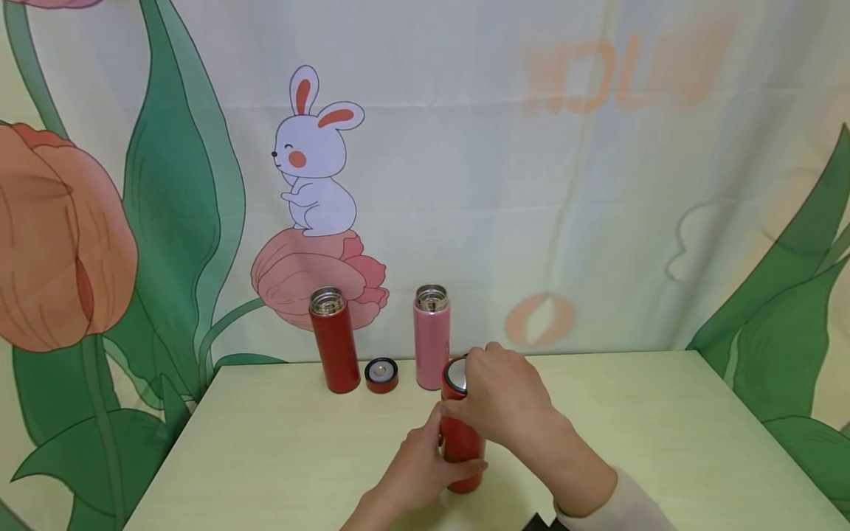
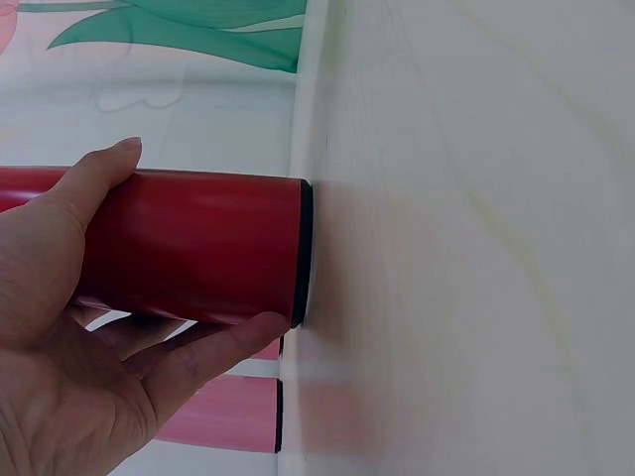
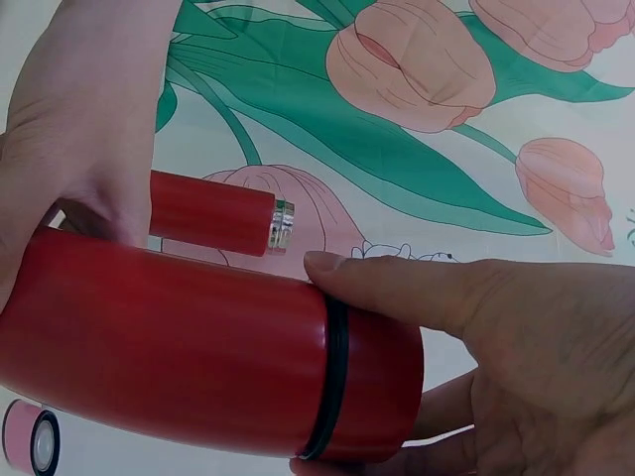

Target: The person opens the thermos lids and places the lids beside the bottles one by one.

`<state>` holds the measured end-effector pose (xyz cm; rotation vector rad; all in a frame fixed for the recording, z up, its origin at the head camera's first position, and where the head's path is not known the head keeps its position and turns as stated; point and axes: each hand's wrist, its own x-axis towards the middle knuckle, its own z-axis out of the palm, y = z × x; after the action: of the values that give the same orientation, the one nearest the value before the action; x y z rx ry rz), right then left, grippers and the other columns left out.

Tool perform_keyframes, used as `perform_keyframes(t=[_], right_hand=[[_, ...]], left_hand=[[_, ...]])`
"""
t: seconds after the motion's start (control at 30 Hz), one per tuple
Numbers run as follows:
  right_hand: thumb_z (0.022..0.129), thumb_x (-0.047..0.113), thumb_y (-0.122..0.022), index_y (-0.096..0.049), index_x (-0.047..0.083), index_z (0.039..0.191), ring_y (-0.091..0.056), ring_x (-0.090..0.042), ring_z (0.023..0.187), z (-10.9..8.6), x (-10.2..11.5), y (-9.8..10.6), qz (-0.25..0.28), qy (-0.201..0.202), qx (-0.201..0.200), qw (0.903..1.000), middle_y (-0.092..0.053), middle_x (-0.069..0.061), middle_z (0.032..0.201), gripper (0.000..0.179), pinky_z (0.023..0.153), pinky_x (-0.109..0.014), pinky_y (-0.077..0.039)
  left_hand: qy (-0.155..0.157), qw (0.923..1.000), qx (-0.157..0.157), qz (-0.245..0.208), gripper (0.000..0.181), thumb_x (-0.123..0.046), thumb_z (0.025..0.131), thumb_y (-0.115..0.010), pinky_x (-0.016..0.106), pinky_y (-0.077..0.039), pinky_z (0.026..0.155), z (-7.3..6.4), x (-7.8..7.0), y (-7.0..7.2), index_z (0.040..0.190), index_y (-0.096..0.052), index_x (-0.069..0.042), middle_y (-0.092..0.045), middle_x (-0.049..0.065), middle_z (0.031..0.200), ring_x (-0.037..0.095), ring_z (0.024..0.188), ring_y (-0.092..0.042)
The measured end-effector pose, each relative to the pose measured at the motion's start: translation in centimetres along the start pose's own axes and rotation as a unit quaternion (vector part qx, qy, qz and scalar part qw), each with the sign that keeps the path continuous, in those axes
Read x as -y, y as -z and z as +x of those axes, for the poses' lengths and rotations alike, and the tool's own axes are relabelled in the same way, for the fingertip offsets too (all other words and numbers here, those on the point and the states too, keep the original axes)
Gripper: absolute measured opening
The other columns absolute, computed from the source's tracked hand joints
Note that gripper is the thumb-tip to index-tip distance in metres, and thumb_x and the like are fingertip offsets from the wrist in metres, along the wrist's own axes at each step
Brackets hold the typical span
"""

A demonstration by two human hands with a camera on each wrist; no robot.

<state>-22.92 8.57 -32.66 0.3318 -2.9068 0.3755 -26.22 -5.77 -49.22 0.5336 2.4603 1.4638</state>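
A red thermos flask stands upright at the front middle of the table, a dark ring below its lid. My left hand grips its body low down, thumb on one side and fingers on the other, as the left wrist view shows. With thumb and fingers on opposite sides, my right hand holds the lid. Behind it stands a pink thermos flask, uncovered, with a bare metal neck. Another red flask, also uncovered, is further left, and a loose red lid lies beside it, inside facing up.
The pale wooden table ends at a hanging cloth printed with tulips and a rabbit. A pink lid shows at the lower left of the right wrist view. The uncovered flasks stand close to the table's back edge.
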Motion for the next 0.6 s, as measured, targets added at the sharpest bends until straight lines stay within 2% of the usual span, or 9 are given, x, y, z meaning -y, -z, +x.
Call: perform_keyframes(t=[0.23,0.6], right_hand=[[0.074,0.038,-0.092,-0.064,0.006,0.077,-0.051,-0.018,0.065,0.0,-0.17,0.18,0.015,0.003,0.014,0.9998,-0.054,-0.003,0.072,0.043,0.055,-0.029,-0.044],[0.07,0.032,-0.095,-0.068,0.01,0.091,-0.06,-0.015,0.077,0.41,-0.82,0.65,0.055,0.008,0.044,0.9975,-0.063,0.003,0.081,0.04,0.067,-0.033,-0.053]], left_hand=[[-0.002,1.0,-0.001,0.001,0.083,-0.053,0.084,-0.083,0.046,-0.056,0.1,0.05,0.1,-0.04,0.15,-0.035,-0.032,-0.069,-0.006,0.131,0.017,0.118,-0.063],[0.005,0.9998,0.011,-0.018,0.091,-0.051,0.085,-0.083,0.054,-0.054,0.105,0.25,0.08,0.03,0.156,-0.028,-0.038,-0.067,-0.005,0.136,0.022,0.124,-0.062]])
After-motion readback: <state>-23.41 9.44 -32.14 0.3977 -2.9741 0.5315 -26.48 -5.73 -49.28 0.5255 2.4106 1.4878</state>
